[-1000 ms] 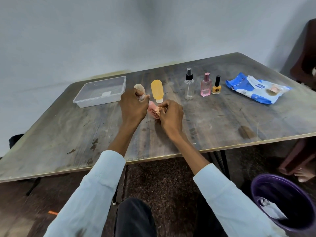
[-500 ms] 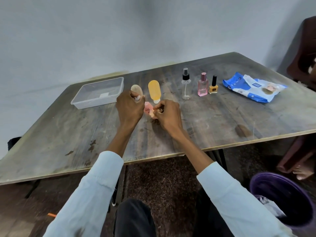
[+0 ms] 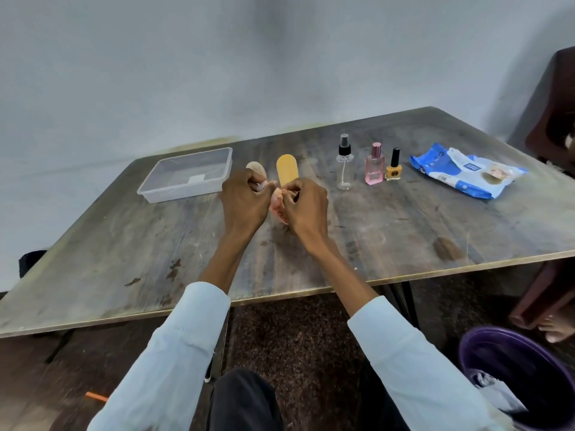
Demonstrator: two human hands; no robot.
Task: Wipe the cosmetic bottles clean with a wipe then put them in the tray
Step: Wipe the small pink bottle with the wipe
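My left hand point(image 3: 245, 203) and my right hand point(image 3: 306, 208) meet over the middle of the table, both curled round a small pink bottle point(image 3: 277, 204) held just above the wood. My right fingertips pinch at its upper end. No wipe shows plainly between the fingers. A clear plastic tray point(image 3: 186, 174) lies to the left, with nothing in it. Behind my hands stand a beige tube point(image 3: 254, 168) and a yellow tube point(image 3: 287, 173). Further right are a clear spray bottle point(image 3: 344, 164), a pink perfume bottle point(image 3: 374, 166) and a yellow nail polish bottle point(image 3: 394, 168).
A blue and white wipes pack point(image 3: 466, 171) lies at the table's right. A purple bin point(image 3: 525, 377) with crumpled waste stands on the floor at lower right. A dark chair point(image 3: 557, 119) and someone's bare foot point(image 3: 558, 329) are at the right edge.
Both hands stay together on the pink bottle, and the fingers have shifted slightly on it. The camera view has drifted a little; the items on the table have not moved.
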